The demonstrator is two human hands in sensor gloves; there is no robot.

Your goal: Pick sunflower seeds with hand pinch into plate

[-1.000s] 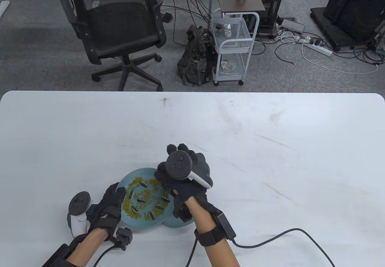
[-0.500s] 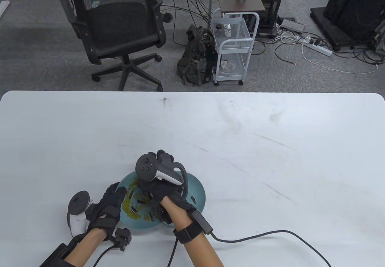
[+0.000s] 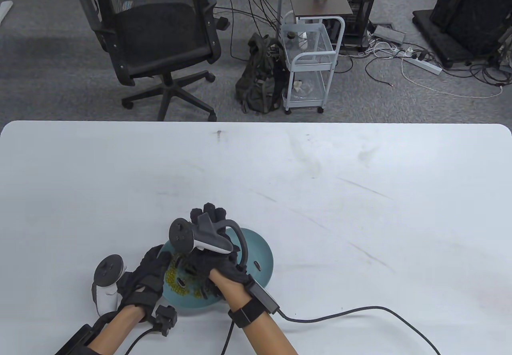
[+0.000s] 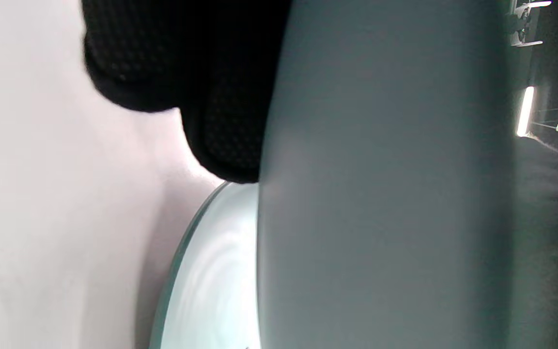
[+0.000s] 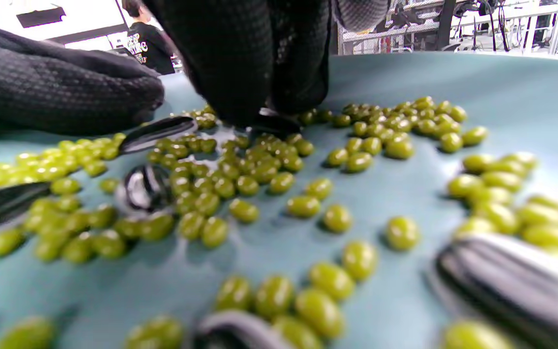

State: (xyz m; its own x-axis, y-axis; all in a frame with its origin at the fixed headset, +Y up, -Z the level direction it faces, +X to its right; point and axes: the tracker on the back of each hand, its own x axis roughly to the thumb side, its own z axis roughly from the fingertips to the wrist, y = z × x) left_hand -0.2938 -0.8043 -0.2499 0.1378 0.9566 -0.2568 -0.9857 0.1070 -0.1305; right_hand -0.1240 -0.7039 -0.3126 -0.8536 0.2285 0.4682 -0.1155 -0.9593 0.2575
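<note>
A teal plate (image 3: 191, 305) holds several green beans (image 5: 303, 206) mixed with striped sunflower seeds (image 5: 144, 188). A second teal plate (image 3: 261, 250) lies partly under its right side, with one seed (image 3: 256, 266) in it. My right hand (image 3: 208, 257) reaches down into the bean plate; in the right wrist view its fingertips (image 5: 240, 104) pinch together on a dark seed (image 5: 273, 125) among the beans. My left hand (image 3: 150, 269) grips the bean plate's left rim, and its fingers (image 5: 66, 94) lie over the rim. The left wrist view shows only that plate's outer wall (image 4: 380, 194) and glove fingers (image 4: 211, 97).
The white table (image 3: 360, 211) stretches far and to the right of the plates. A cable (image 3: 360, 311) trails right from my right wrist. An office chair (image 3: 156, 43) and a wire cart (image 3: 308, 63) stand on the floor beyond the table.
My right hand has moved left from over the second plate to the bean plate and lowered its fingers into the beans. The left hand has stayed on the rim.
</note>
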